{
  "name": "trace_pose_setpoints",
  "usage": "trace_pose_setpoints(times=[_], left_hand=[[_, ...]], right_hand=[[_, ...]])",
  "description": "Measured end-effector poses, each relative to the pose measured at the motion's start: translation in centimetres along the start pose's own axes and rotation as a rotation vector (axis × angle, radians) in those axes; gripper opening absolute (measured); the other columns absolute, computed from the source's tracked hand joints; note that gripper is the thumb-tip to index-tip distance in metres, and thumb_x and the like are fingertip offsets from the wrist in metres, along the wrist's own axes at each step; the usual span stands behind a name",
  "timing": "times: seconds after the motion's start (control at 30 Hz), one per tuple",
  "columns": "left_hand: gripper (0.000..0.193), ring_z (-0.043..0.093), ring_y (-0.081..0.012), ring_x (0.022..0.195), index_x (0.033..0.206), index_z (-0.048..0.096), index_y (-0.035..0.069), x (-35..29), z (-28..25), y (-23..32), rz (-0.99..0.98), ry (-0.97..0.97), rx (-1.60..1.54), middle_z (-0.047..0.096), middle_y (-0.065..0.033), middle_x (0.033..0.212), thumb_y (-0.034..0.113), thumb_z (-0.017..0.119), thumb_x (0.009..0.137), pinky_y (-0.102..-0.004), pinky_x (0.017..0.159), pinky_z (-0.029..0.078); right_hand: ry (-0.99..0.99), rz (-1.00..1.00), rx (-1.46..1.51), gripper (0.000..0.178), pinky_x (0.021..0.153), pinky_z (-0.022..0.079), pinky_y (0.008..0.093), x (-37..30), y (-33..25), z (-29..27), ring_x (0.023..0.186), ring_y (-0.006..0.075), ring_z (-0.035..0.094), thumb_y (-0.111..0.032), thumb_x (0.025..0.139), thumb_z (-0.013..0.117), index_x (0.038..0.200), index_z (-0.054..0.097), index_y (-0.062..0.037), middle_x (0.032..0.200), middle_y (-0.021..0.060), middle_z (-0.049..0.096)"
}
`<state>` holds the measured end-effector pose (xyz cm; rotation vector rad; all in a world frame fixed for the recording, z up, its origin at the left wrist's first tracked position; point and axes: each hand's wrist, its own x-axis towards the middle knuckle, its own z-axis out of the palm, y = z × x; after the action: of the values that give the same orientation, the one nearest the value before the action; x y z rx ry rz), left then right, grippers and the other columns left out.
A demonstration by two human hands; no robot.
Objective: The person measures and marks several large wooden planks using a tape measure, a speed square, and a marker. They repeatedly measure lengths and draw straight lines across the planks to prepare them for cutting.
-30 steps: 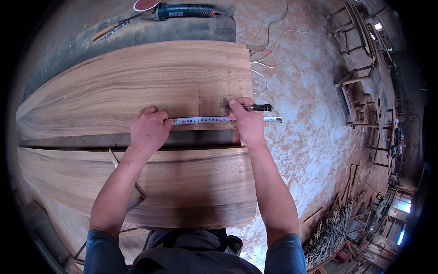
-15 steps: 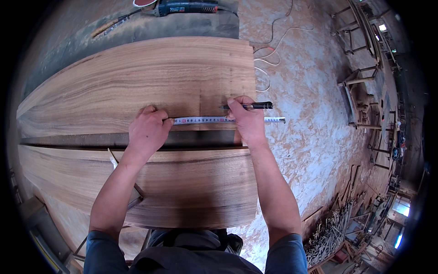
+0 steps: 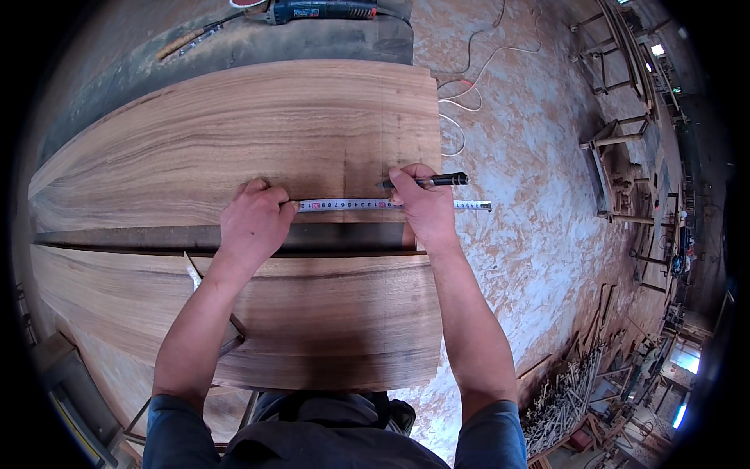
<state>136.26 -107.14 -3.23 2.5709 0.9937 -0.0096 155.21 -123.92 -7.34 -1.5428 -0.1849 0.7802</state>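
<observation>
A tape measure blade (image 3: 344, 205) stretches along the near edge of the far wooden board (image 3: 258, 133), its hooked end reaching past the board's right end. My left hand (image 3: 254, 217) is closed on the blade's left part; the tape's case does not show. Near the board's right end, my right hand (image 3: 422, 205) grips a black pen (image 3: 441, 180), tip pointing left, and also rests over the blade. A second wooden board (image 3: 336, 313) lies nearer to me under my forearms, a dark gap between the two. Partly behind my left forearm is a try square (image 3: 232, 336) on that board.
An angle grinder (image 3: 320, 9) and a wooden-handled tool (image 3: 183, 43) lie on the dark surface beyond the boards. A cable (image 3: 476, 102) loops across the floor on the right. Wooden frames (image 3: 617, 141) and a heap of thin offcuts (image 3: 562, 402) stand farther right.
The view has shifted very slightly. Both hands, the pen and the tape blade keep practically the same places on the board.
</observation>
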Motion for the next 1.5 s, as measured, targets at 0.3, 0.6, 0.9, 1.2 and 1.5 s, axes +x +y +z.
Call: trace_pose_setpoints(times=[0.3,0.6,0.9,1.2,1.5], left_hand=[[0.021,0.063,-0.0347,0.103,0.087,0.073,0.008,0.0,-0.1,0.0,-0.026,-0.022,0.009,0.066,-0.0128,0.096,0.029,0.069,0.088,-0.0467,0.085,0.052],[0.023,0.062,-0.0342,0.106,0.089,0.074,0.007,0.1,-0.3,0.1,-0.05,-0.069,0.014,0.067,-0.0125,0.1,0.03,0.068,0.09,-0.0462,0.087,0.052],[0.021,0.063,-0.0342,0.106,0.088,0.074,0.008,0.0,-0.2,-0.2,-0.026,-0.035,0.016,0.067,-0.0127,0.1,0.028,0.069,0.089,-0.0457,0.086,0.052],[0.02,0.063,-0.0348,0.105,0.088,0.073,0.007,0.1,-0.1,-0.1,-0.016,-0.029,0.015,0.067,-0.0132,0.098,0.027,0.07,0.088,-0.0458,0.086,0.052],[0.021,0.062,-0.0349,0.105,0.088,0.073,0.007,0.0,-0.3,0.0,-0.03,-0.046,0.009,0.066,-0.013,0.098,0.028,0.069,0.089,-0.0463,0.087,0.052]], right_hand=[[0.019,-0.006,-0.039,0.019,0.053,0.037,0.0238,-0.2,-0.3,0.4,0.058,0.005,0.048,-0.016,0.093,0.072,0.082,0.067,-0.0016,0.065,-0.0016,0.058],[0.025,0.023,-0.056,0.019,0.053,0.037,0.0238,-0.3,-0.4,0.3,0.058,0.0053,0.048,-0.017,0.092,0.072,0.081,0.068,-0.0023,0.065,-0.002,0.058],[-0.001,0.096,-0.201,0.019,0.06,0.043,0.0237,-0.9,-1.7,0.8,0.065,0.0072,0.054,-0.018,0.091,0.075,0.087,0.07,-0.0006,0.072,0.0003,0.063],[-0.038,0.047,-0.21,0.017,0.053,0.04,0.0252,-0.8,-0.7,0.9,0.059,0.0056,0.051,-0.016,0.09,0.075,0.085,0.072,0.0,0.063,-0.0016,0.059],[-0.052,0.094,-0.219,0.016,0.057,0.045,0.0236,-1.0,-1.3,1.0,0.064,0.0073,0.057,-0.014,0.09,0.076,0.089,0.07,0.0015,0.07,0.0002,0.062]])
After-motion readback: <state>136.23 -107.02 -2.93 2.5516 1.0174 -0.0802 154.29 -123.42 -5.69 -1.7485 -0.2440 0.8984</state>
